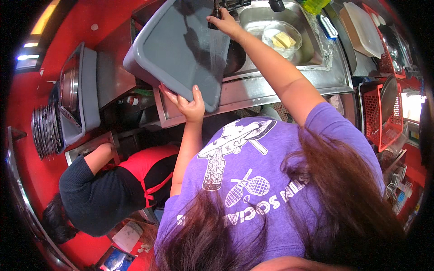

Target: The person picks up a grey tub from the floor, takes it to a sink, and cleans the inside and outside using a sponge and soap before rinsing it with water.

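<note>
A large grey plastic tub (176,50) is tilted over the left part of the steel sink counter. My left hand (190,105) grips its near rim, thumb against the outer face. In my right hand (225,23) is a black sprayer head (214,22), and water streams from it down the tub's grey surface. Right of the tub, a clear round container (268,34) sits in the steel sink basin (308,40) with yellow blocks (283,40) inside. A dark round vessel (236,56) shows partly behind the tub's edge.
At left, a co-worker (101,196) in a dark top and red apron bends low. Another grey tub (90,91) holds metal pans beside a stack of dark trays (45,132). A white-handled brush (328,26) lies right of the basin. Red plastic baskets (373,115) stand farther right.
</note>
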The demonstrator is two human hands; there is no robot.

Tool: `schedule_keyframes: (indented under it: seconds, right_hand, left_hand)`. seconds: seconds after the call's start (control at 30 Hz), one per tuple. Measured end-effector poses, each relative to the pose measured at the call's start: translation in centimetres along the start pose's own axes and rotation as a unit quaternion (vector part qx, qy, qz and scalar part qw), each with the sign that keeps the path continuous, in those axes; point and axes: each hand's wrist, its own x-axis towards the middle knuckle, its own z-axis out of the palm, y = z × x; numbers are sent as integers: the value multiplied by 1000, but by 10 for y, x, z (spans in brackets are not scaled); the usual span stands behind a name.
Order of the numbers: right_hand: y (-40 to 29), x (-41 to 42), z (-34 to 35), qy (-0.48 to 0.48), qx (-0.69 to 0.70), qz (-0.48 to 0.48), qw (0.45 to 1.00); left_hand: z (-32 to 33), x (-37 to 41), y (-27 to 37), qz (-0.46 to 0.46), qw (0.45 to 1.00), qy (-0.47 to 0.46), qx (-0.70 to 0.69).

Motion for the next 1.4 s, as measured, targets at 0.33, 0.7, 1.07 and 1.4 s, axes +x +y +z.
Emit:
schedule_keyframes:
  seconds: [0.33, 0.7, 1.07, 1.4]
  right_hand:
    - [54, -245, 58, -392, -34, -210, 895]
    - [37, -113, 80, -393, -478, -23, 785]
    - [98, -78, 119, -337, -483, 146, 795]
    - [137, -102, 120, -286, -81, 252, 921]
  left_hand:
    - [8, -17, -2, -5, 999, -21, -48]
    - [6, -31, 14, -137, 989, -55, 13]
    - [-64, 60, 63, -176, 974, 47, -137]
    - [-88, 96, 144, -48, 998, -27, 15]
